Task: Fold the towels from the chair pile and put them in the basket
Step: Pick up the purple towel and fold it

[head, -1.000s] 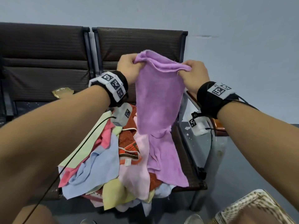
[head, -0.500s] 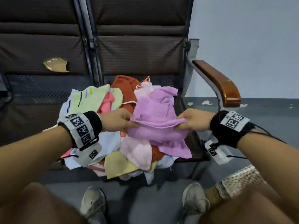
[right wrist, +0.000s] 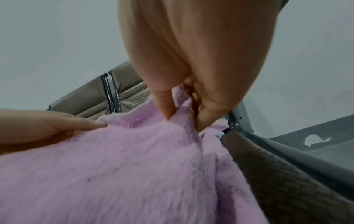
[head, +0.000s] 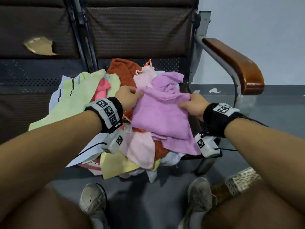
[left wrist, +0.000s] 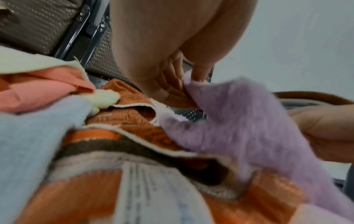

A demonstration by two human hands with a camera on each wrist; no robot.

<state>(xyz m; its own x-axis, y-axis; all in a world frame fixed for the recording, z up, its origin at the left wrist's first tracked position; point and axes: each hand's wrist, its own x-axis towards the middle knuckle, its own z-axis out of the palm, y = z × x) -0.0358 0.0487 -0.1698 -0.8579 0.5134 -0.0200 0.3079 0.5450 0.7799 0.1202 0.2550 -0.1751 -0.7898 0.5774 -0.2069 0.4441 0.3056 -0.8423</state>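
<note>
Both hands' fingers pinch the purple towel (head: 162, 116), its top edge running left-right.

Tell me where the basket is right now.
In the head view the basket sits on the floor at lower right, beside the person's right shoe, below the chair's wooden armrest.

Head view looks down over the purple towel (head: 162, 116); both wrist views sit close against it, facing forward.
</note>
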